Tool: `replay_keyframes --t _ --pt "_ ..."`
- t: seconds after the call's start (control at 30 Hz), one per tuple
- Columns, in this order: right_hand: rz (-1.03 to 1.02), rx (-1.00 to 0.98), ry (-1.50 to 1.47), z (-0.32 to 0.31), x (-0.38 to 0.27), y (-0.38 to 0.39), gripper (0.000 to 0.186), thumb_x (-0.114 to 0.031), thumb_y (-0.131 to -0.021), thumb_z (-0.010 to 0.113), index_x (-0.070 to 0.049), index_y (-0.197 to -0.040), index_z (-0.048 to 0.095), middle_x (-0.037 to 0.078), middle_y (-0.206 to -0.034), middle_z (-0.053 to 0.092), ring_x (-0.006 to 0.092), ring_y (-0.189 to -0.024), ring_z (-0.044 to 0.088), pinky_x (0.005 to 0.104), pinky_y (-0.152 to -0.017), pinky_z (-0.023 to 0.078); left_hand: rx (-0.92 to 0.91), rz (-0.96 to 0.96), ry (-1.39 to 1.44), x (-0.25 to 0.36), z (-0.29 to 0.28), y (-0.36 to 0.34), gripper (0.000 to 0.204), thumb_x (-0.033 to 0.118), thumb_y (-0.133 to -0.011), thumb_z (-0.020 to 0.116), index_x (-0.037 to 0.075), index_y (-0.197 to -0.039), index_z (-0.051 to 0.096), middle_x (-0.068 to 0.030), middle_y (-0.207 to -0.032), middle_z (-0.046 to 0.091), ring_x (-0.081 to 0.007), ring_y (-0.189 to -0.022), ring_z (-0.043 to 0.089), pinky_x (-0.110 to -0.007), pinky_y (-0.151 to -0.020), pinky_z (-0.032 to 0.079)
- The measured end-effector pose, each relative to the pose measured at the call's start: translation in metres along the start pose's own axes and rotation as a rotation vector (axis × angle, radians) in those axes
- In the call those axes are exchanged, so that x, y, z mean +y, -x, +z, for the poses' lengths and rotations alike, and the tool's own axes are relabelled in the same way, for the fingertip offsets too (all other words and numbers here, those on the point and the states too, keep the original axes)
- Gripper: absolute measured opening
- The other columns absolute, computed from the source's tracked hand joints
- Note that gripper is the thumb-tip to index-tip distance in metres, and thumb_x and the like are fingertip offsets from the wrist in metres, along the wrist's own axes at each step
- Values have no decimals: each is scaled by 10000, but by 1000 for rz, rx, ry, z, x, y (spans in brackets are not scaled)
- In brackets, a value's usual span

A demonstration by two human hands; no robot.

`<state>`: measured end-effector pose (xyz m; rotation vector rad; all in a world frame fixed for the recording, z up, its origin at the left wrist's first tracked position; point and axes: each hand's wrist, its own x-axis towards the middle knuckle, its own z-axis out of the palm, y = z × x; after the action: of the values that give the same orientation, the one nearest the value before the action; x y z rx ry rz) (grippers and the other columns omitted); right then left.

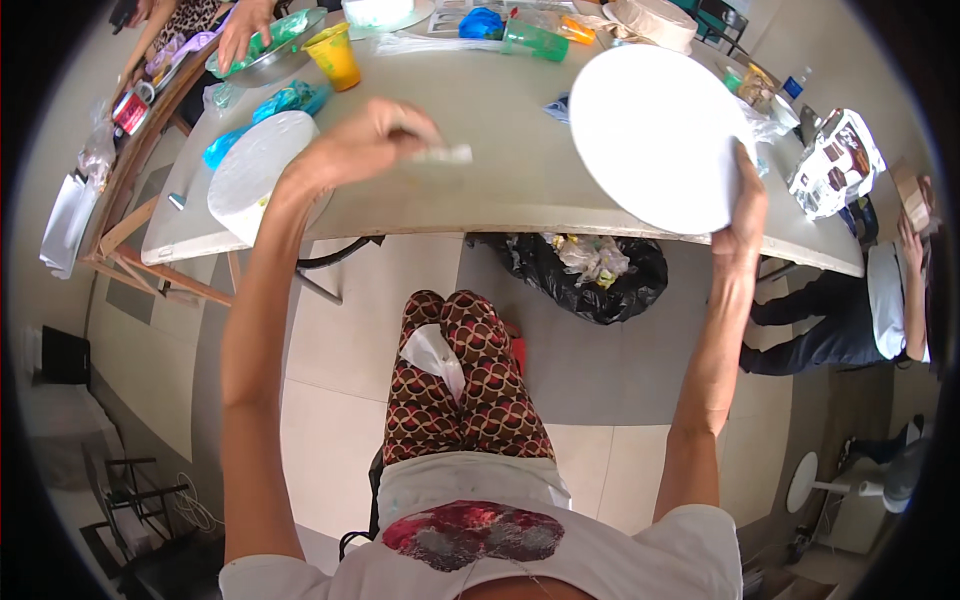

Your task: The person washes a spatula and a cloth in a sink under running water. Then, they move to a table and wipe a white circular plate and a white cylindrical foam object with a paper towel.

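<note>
My right hand (742, 208) grips the lower right edge of a round white board (650, 140), which is tilted up over the table's right half. Over the middle left of the table, my left hand (375, 145) is closed, its fingers partly smeared by motion. A small white piece (455, 153) sticks out from its fingertips, too blurred to tell its kind. Behind my left forearm stands a thick white round block (258, 170), partly hidden by the wrist. A crumpled white tissue (433, 358) lies on my lap.
On the pale table (480, 200) are a yellow cup (333, 57), blue plastic (285, 103), a green cup (535, 40) and a white printed pouch (837, 163). A black rubbish bag (590, 285) sits below. Another person's hand (245, 30) reaches into a metal bowl (290, 55).
</note>
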<state>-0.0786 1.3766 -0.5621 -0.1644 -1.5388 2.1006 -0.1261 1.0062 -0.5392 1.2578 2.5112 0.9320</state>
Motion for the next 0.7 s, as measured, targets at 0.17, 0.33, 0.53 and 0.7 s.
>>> replay_keyframes --t 0.17,0.33,0.53,0.7 --pt "47 -24 -93 22 5 7 425 -200 -844 533 93 -1144 464 164 -1028 573 202 -888 589 287 -754 487 542 -327 -111 -60 21 -12 248 -40 -728 508 37 -910 657 -121 -827 605 -224 -728 580 -289 -679 457" --pt "17 -10 -48 12 3 5 405 -220 -856 513 66 -1141 481 129 -1018 584 190 -878 593 272 -751 485 664 -242 -40 -35 68 -4 169 2 -769 544 19 -904 645 -43 -818 588 -111 -723 534 -242 -647 424" --pt "40 -14 -34 19 6 8 412 -229 -855 518 67 -1140 487 129 -1029 582 193 -896 591 279 -772 481 435 -204 380 26 65 27 166 4 -781 544 16 -912 645 -8 -801 589 -89 -726 517 -232 -649 415" --pt "-5 -48 -46 50 16 7 427 -251 -855 532 90 -1109 489 135 -1014 577 184 -864 582 279 -742 472 665 -201 163 -24 21 16 170 -6 -751 542 26 -872 657 -50 -761 597 -118 -682 523 -260 -616 424"
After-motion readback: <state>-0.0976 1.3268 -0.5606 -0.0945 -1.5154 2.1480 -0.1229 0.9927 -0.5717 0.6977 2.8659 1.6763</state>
